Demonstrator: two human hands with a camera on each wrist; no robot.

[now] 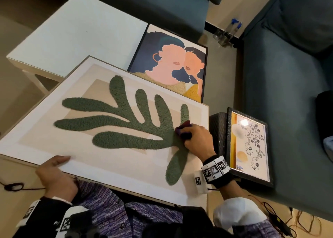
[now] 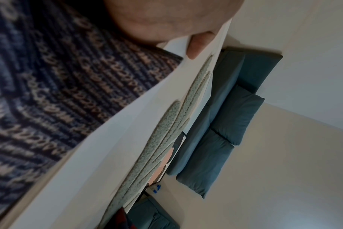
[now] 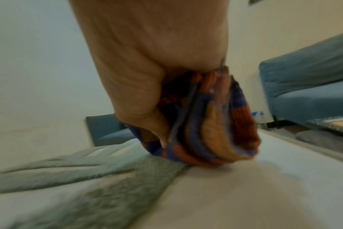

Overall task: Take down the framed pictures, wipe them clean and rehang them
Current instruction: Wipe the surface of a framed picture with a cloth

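Observation:
A large pale-framed picture [image 1: 45, 129] with a green tufted leaf shape [image 1: 126, 122] lies tilted across my lap and a white table. My left hand [image 1: 55, 173] grips its near-left edge, thumb on top of the white border [image 2: 198, 45]. My right hand [image 1: 196, 138] holds a bunched red, blue and orange cloth [image 1: 182, 129] and presses it on the leaf near the picture's right side; the right wrist view shows the folded cloth [image 3: 209, 124] touching the surface. A picture of two faces [image 1: 171, 61] lies beyond. A small dark-framed floral picture [image 1: 250, 146] rests on the sofa.
A white low table [image 1: 75, 32] stands to the left. A teal sofa [image 1: 288, 93] runs along the right and another sofa section [image 1: 162, 3] along the back. Spray bottles [image 1: 232, 27] and tins stand on the floor between them. Cables [image 1: 281, 219] trail at lower right.

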